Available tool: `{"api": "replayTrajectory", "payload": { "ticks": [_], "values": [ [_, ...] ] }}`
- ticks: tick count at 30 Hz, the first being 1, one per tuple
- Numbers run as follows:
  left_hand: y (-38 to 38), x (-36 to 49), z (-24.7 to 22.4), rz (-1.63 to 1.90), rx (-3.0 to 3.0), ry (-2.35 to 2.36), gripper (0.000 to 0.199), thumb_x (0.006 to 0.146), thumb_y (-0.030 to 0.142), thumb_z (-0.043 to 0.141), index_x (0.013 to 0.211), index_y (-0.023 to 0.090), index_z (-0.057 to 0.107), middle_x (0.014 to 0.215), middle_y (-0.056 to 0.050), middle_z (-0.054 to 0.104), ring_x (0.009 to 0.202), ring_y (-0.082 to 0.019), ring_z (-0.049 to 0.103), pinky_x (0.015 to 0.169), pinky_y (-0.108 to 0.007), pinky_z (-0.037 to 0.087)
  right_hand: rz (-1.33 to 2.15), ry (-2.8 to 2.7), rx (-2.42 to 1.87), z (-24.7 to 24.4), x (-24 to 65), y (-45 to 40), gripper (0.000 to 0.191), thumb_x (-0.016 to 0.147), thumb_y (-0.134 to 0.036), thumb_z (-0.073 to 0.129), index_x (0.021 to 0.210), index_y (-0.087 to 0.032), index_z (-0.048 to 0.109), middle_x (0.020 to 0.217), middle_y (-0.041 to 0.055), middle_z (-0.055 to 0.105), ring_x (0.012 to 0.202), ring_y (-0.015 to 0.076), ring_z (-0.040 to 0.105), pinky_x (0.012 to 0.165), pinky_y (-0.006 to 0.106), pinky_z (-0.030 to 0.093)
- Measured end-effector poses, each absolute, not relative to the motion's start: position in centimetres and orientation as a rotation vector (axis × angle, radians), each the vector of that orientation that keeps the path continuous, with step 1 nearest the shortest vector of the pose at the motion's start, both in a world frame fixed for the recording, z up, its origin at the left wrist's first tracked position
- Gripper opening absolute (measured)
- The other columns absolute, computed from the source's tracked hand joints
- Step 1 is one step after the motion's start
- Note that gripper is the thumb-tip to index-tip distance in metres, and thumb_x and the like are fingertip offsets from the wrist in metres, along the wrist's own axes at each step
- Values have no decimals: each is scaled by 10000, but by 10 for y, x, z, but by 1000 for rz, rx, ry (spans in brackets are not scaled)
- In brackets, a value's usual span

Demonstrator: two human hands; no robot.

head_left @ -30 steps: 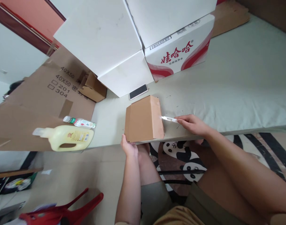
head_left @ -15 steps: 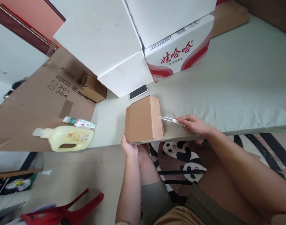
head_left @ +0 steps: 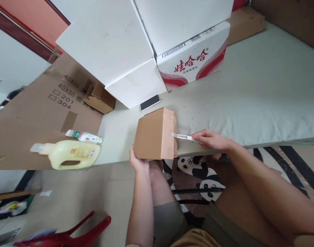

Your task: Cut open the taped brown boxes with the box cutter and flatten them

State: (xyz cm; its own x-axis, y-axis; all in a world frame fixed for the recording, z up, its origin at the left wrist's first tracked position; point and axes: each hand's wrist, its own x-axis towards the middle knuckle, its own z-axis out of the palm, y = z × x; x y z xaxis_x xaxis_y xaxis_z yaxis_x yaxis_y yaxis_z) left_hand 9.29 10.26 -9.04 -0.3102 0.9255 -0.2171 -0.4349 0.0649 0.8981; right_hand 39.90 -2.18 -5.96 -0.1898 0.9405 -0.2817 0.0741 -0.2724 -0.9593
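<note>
A small brown cardboard box (head_left: 149, 134) is at the table's front edge, its narrow side turned to the right. My left hand (head_left: 139, 163) grips the box at its near left corner, thumb on top and the other fingers hidden beneath. In my right hand (head_left: 210, 140) is a slim utility knife (head_left: 182, 137) with a white and clear body, pointing left. Its tip meets the narrow side of the box; how deep it goes, I cannot tell.
A phone (head_left: 150, 102) lies behind the box, before large white cartons (head_left: 136, 80) and a red-and-white carton (head_left: 194, 61). To the left are a yellow jug (head_left: 74, 154), a small bottle (head_left: 85, 136), a little brown box (head_left: 103, 99) and a large cardboard sheet (head_left: 44, 120).
The box has turned slightly in my left hand, showing more of its right side. The knife tip now sits further in on that side. The whole view has shifted a little.
</note>
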Motion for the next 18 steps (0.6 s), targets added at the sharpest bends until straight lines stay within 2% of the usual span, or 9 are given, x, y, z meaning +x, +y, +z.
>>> {"api": "replayTrajectory", "payload": {
  "ticks": [4,7,12,15,18],
  "values": [
    [106,90,-91,1535,619,1232,289,913,446,594,951,176,690,990,-70,744,937,-200,710,822,-308,549,1539,-1257,-1357,-58,399,-21,563,867,-658,511,1005,-151,713,537,-72,271,496,89,211,478,254,153],
    [111,84,-91,1555,602,1290,257,912,421,589,905,173,656,891,-43,718,814,-169,697,693,-261,532,1544,-1242,-1372,-57,398,-20,549,865,-639,516,990,-144,718,530,-74,269,493,87,214,478,255,151],
    [123,73,-92,1601,584,1335,212,915,371,540,857,171,579,765,3,644,624,-110,613,491,-189,390,1512,-1296,-1381,-57,401,-22,569,849,-626,533,1024,-130,751,520,-62,311,491,90,251,487,260,186],
    [124,69,-94,1626,605,1352,212,893,373,567,828,174,534,684,40,574,511,-72,507,428,-178,282,1288,-1204,-1508,-61,405,-21,610,862,-635,499,1113,-138,749,545,-39,385,501,110,331,507,267,260],
    [121,68,-96,1637,631,1366,220,883,382,585,832,178,523,670,52,552,475,-55,454,408,-181,220,854,-1062,-1787,-71,409,-16,554,918,-533,455,1253,-173,710,727,56,606,621,181,521,594,315,391]
  ]
}}
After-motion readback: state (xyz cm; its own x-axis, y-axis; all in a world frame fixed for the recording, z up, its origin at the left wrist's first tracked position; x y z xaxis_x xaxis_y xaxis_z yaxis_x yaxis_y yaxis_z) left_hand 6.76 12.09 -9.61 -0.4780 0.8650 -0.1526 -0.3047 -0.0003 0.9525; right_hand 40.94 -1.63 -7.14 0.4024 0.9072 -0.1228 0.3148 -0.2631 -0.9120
